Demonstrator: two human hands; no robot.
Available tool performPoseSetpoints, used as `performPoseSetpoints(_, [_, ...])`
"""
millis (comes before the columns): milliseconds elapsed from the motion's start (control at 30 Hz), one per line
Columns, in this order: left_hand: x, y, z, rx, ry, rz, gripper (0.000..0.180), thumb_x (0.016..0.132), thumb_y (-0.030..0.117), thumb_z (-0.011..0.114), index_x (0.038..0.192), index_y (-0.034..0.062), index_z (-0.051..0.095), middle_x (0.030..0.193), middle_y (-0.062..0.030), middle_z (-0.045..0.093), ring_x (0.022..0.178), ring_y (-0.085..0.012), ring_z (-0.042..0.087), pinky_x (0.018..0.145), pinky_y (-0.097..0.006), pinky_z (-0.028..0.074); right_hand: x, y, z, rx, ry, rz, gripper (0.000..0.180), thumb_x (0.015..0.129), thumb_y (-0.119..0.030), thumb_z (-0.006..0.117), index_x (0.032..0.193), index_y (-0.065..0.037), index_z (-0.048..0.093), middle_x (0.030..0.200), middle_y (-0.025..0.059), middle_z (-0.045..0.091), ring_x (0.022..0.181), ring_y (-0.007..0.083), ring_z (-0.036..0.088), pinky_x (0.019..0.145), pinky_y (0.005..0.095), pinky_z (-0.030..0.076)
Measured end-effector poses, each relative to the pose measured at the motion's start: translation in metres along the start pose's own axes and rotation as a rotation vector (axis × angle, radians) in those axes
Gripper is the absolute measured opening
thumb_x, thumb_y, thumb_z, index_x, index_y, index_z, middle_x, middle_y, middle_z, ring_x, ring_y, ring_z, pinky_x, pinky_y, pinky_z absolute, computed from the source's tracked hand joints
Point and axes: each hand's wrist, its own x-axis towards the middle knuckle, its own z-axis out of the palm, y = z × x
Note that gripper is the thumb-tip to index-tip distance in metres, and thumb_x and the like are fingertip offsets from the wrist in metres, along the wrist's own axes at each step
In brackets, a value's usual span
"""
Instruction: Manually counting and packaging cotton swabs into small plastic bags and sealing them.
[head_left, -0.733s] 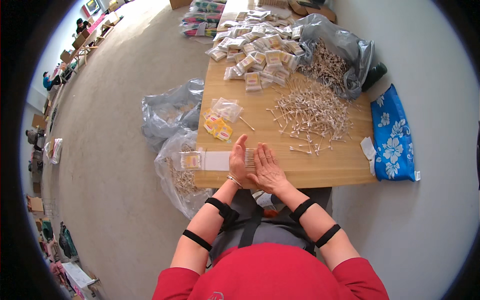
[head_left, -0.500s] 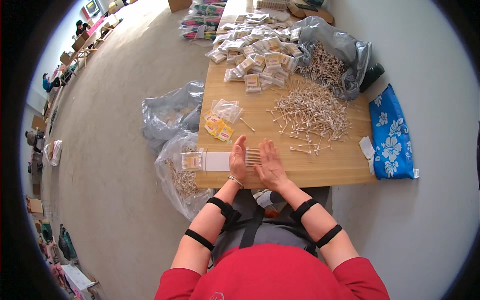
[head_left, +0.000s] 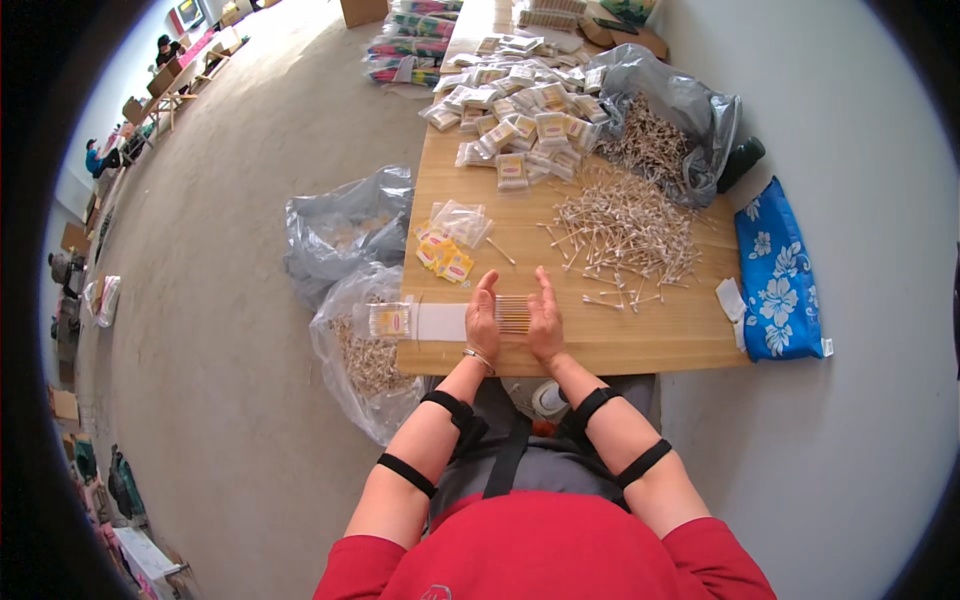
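Note:
Near the table's front edge, a row of cotton swabs [head_left: 513,314] lies side by side between my two hands. My left hand [head_left: 482,318] stands on edge at the row's left end, fingers straight. On the right end my right hand [head_left: 545,316] is upright too, palm facing inward, fingers stretched out. Both palms appear to touch the swab tips. Left of my left hand lies a white card strip [head_left: 440,322], with a clear bag of swabs [head_left: 388,321] at its far end. Yellow labels [head_left: 443,255] and empty clear bags [head_left: 462,222] lie beyond it.
Loose swabs [head_left: 630,225] are heaped at the right, before a grey plastic bag [head_left: 690,95] of more swabs. Filled packs [head_left: 520,120] cover the table's far part. A blue flowered pouch [head_left: 780,280] stands at the right edge. Plastic bags [head_left: 350,230] sit on the floor at left.
My right hand has turned from lying flat beside the swabs to upright on edge at their right end. My left hand stays at the left end.

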Motion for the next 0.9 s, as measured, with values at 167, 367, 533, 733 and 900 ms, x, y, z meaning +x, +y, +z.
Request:
performPoseSetpoints(167, [-0.001,-0.001,-0.003,-0.05,0.017,0.009,0.054,0.1,0.036,0.033,0.133,-0.0068,0.037,0.137,-0.0164,0.04,0.129,-0.0224,0.036,0.11,-0.033,0.024,-0.01,0.002,-0.018,-0.256,-0.055,-0.133,0.055,0.094,-0.022,0.039,0.141,0.005,0.025,0.147,0.0222,0.024,0.14,0.0304,0.018,0.113,0.0349,0.014])
performPoseSetpoints(367, [0.001,0.001,0.0,0.023,-0.002,-0.02,0.054,0.1,0.036,0.032,0.132,-0.0073,0.038,0.136,-0.0158,0.041,0.129,-0.0229,0.035,0.11,-0.033,0.024,-0.003,0.002,0.001,-0.07,-0.014,-0.012,0.055,0.095,-0.022,0.038,0.141,0.005,0.024,0.149,0.0219,0.02,0.14,0.0333,0.015,0.113,0.0385,0.012])
performPoseSetpoints(533, [0.001,0.003,0.0,0.001,-0.002,-0.031,0.054,0.101,0.036,0.031,0.132,-0.0065,0.038,0.137,-0.0157,0.041,0.131,-0.0229,0.034,0.111,-0.034,0.023,-0.001,0.007,-0.006,-0.065,-0.106,-0.063,0.057,0.094,-0.022,0.04,0.141,0.006,0.021,0.149,0.0231,0.017,0.14,0.0346,0.012,0.114,0.0396,0.011])
performPoseSetpoints(733, [0.001,0.006,-0.004,-0.101,0.041,-0.087,0.052,0.101,0.035,0.03,0.134,-0.0053,0.037,0.138,-0.0168,0.04,0.132,-0.0232,0.034,0.111,-0.034,0.022,-0.017,-0.002,-0.023,-0.942,-0.529,-0.2,0.082,0.089,-0.046,0.047,0.142,0.007,0.013,0.149,0.0255,0.011,0.141,0.0368,0.006,0.114,0.0442,0.007])
performPoseSetpoints(900, [-0.004,0.018,-0.007,-0.116,0.054,-0.13,0.047,0.1,0.031,0.039,0.132,-0.0024,0.042,0.138,-0.0145,0.042,0.131,-0.0228,0.036,0.108,-0.032,0.026,-0.02,-0.009,-0.02,-1.084,-0.55,-0.239,0.096,0.083,-0.059,0.048,0.142,0.007,0.011,0.15,0.0239,0.01,0.141,0.0341,0.005,0.114,0.0442,0.005])
